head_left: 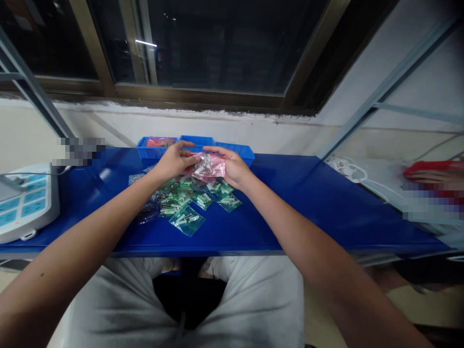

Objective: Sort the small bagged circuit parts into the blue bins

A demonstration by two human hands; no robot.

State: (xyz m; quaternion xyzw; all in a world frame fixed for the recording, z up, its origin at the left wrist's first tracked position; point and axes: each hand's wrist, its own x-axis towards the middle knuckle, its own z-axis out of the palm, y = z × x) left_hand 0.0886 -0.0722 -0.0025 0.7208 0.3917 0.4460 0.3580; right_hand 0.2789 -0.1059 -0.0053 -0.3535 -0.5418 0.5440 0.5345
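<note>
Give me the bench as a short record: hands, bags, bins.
left hand: at the left end of the pink bag, fingers on it
right hand: holding its right end
green bags: loose pile below the hands
bins: three blue, beyond the hands
left bin: pink packets inside
middle bin contents: partly hidden, cannot tell

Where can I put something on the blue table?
The table is bare right of the green packets, up to the white cord. A smaller patch lies left, beside the white box. It's crowded under the left hand and right hand, and by the blue bins.
</note>
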